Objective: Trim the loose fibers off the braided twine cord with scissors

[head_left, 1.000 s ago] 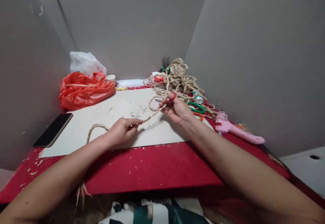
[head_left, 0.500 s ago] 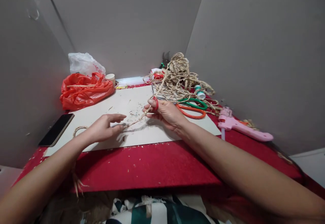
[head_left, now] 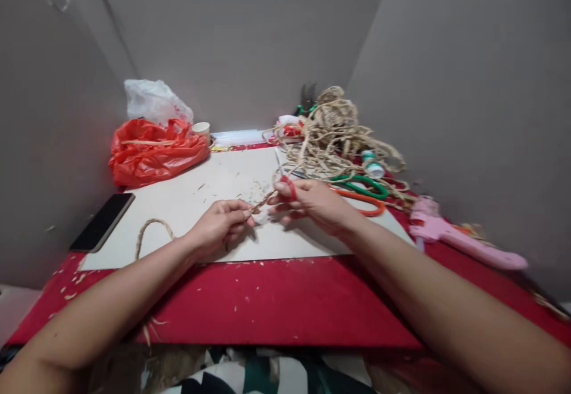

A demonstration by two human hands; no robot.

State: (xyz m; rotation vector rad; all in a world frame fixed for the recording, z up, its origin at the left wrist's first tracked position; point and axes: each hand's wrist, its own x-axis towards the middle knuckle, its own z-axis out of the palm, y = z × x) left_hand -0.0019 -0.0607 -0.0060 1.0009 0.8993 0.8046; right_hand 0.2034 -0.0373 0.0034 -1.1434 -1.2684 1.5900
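The jute cord [head_left: 261, 201] runs in a short taut span between the two hands, over the middle of the white board [head_left: 214, 185] that lies on the red desk [head_left: 276, 299]; its long axis slants from near-left up to far-right, toward the back right corner; the left hand [head_left: 220, 227] pinches the nearer, lower end between thumb and fingertips, closed on it; the right hand [head_left: 312, 203] grips the farther, higher end, and a red loop sits on its forefinger, which looks like the handle of small scissors [head_left: 288, 187], though the blades are too blurred to make out; the hands are close together, the left one nearer the front edge of the desk; behind the left hand the cord tail [head_left: 149, 230] arcs back over the board's near-left part and seems to drop off the front edge under the forearm; past the right hand the cord leads on into the tangled heap of cord [head_left: 332, 135] at the back right corner, so the supply lies beyond the right hand and the free end beyond the left.
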